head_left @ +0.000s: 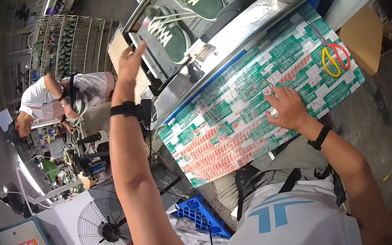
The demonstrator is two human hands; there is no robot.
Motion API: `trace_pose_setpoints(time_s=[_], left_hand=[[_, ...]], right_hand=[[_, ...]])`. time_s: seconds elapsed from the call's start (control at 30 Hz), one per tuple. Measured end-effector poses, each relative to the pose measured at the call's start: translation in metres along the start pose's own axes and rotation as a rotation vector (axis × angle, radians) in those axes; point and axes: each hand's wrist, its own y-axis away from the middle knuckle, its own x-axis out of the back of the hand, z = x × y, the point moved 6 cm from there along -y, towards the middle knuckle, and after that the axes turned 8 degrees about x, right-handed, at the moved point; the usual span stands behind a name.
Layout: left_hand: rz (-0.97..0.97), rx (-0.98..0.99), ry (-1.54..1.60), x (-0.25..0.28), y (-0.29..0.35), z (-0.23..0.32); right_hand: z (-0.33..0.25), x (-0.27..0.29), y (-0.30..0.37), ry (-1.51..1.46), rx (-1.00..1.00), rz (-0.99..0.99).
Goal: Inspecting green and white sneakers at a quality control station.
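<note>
My left hand (130, 64) reaches up to the near left edge of the conveyor (153, 64), its fingers apart and holding nothing I can see. Just beyond it, a green shoe with white laces (170, 37) lies on the conveyor, and a second green shoe (198, 0) sits farther up. Over the tape-covered table (236, 121), my right hand (289, 108) is closed around a small, slim, pale metallic tool. A thin tip seems to stick out past its fingers, but most of the tool is hidden. Scissors with one yellow and one red handle (331, 59) lie at the table's right end.
A metal rail (239, 40) runs between table and conveyor. At right stands a cardboard box (361, 39). Lower left are a caged fan (104, 227) and a blue plastic crate (200, 215). Another person (58, 100) works at left, near shoe racks (65, 45).
</note>
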Motion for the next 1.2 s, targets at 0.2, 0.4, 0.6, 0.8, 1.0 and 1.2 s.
trace_pose_setpoints(time_s=[0.2,0.4,0.6,0.8,1.0,1.2], left_hand=[[-0.113,0.039,0.029,-0.062,-0.016,-0.005],[-0.17,0.084,0.294,-0.12,-0.054,0.004],[-0.111,0.246,0.601,-0.108,-0.076,-0.023],[-0.083,0.03,0.333,-0.024,-0.021,-0.014],[0.081,-0.032,0.454,0.054,0.138,-0.051],[0.057,0.061,0.641,-0.005,0.321,-0.101]], right_hand=[[-0.003,-0.002,-0.002,-0.011,-0.003,-0.007],[0.002,-0.003,-0.007,-0.003,-0.012,-0.017],[-0.003,-0.001,-0.013,-0.004,-0.011,-0.041],[-0.006,0.001,-0.008,0.008,0.014,0.0],[-0.004,0.0,-0.003,-0.014,0.003,-0.004],[-0.008,0.005,-0.008,-0.002,0.028,0.034]])
